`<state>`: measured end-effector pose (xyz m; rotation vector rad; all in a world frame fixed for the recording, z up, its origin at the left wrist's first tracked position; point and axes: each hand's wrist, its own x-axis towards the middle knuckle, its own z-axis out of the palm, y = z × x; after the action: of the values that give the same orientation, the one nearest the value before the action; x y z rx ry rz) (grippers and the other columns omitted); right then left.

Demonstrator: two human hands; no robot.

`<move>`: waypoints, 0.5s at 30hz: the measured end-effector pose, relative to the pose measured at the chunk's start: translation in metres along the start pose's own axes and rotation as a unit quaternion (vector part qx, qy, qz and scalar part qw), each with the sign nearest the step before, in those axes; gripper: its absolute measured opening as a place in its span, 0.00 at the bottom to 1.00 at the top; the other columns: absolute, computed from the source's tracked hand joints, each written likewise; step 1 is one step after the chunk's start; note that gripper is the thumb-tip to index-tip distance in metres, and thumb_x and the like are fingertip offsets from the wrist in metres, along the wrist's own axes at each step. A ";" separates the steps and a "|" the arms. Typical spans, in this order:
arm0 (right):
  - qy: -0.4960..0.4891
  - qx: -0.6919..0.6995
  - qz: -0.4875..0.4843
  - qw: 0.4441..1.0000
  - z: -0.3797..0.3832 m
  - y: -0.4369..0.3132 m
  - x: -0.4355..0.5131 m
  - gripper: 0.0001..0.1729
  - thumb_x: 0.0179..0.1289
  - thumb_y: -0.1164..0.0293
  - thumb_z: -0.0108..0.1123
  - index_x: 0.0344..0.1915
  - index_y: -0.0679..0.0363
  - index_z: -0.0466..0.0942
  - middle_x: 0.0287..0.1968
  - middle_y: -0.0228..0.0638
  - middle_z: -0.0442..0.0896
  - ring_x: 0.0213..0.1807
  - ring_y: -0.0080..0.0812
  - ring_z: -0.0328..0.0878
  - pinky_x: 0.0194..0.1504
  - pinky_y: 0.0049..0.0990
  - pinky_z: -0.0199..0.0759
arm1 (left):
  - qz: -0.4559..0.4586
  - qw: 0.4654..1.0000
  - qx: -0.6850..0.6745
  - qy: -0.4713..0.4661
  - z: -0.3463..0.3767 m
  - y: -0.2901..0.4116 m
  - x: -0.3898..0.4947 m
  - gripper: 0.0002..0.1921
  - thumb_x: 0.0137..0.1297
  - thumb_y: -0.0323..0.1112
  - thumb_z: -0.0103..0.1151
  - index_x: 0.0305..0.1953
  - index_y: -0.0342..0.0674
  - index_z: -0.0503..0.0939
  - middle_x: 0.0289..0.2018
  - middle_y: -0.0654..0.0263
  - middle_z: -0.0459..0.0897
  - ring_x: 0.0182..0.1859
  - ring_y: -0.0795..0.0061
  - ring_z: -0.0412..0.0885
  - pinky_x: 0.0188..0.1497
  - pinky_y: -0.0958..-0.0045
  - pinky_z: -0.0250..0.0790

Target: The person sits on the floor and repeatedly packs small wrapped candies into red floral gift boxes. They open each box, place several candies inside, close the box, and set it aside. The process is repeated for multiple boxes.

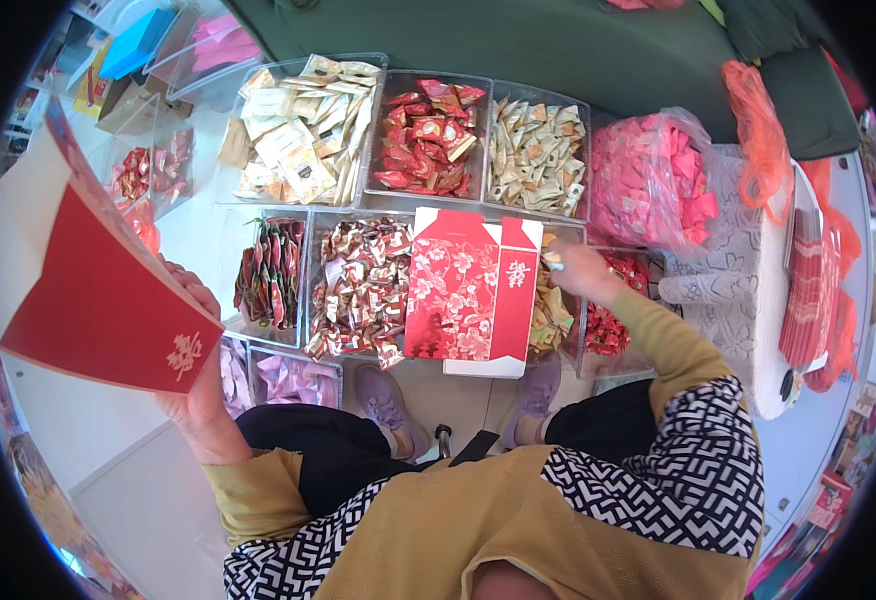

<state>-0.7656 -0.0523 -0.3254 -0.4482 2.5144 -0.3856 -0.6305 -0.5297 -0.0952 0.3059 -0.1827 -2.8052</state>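
Note:
My left hand (206,391) is raised at the left, gripping a folded red paper box (122,300) with a gold character near its corner. Its fingers show behind the box's upper edge. My right hand (584,268) reaches into a clear bin of yellow-green wrapped packets (550,319). A pale packet shows at its fingertips; whether they pinch it is unclear. Beside that hand, a flat red box with a white flower print (453,300) lies over the bin edges, partly covering the yellow-green packets and the bin of brown-and-white wrapped sweets (366,285).
Farther bins hold cream sachets (299,142), red packets (430,139) and beige packets (539,154). A clear bag of pink packets (651,180) stands right of them. Dark-red packets (269,274) fill a left bin. A stack of red folded boxes (809,292) sits far right.

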 end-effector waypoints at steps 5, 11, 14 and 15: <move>0.161 0.230 -0.042 0.959 -0.078 -0.061 0.057 0.29 0.49 0.62 0.76 0.49 0.61 0.77 0.37 0.42 0.84 0.38 0.41 0.83 0.43 0.36 0.76 | 0.001 1.000 -0.004 -0.002 0.002 0.007 0.001 0.41 0.59 0.35 0.68 0.71 0.35 0.58 0.58 0.54 0.68 0.62 0.61 0.66 0.67 0.56 0.59; 0.201 0.139 -0.089 0.966 -0.029 -0.180 0.191 0.35 0.48 0.56 0.77 0.56 0.53 0.75 0.47 0.46 0.85 0.51 0.48 0.83 0.51 0.44 0.76 | 0.010 1.000 0.011 0.004 0.008 0.003 -0.002 0.36 0.66 0.38 0.61 0.71 0.33 0.58 0.57 0.56 0.68 0.62 0.62 0.66 0.67 0.57 0.59; 0.198 0.035 -0.046 0.978 0.006 -0.210 0.231 0.32 0.53 0.57 0.71 0.58 0.51 0.75 0.52 0.48 0.82 0.53 0.50 0.82 0.52 0.46 0.76 | 0.020 1.000 0.002 0.023 0.007 0.005 -0.003 0.36 0.66 0.37 0.60 0.71 0.33 0.58 0.57 0.56 0.68 0.62 0.62 0.66 0.67 0.57 0.59; 0.190 0.036 -0.021 0.981 0.012 -0.212 0.239 0.32 0.54 0.56 0.70 0.60 0.50 0.75 0.54 0.49 0.81 0.54 0.50 0.81 0.52 0.46 0.75 | 0.017 1.000 0.000 0.020 0.006 0.006 -0.004 0.35 0.66 0.37 0.60 0.71 0.33 0.58 0.57 0.56 0.68 0.62 0.63 0.66 0.67 0.57 0.59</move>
<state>-0.8986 -0.3393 -0.3707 -0.4342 2.8489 -0.6271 -0.6261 -0.5340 -0.0881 0.3541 -0.1759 -2.7636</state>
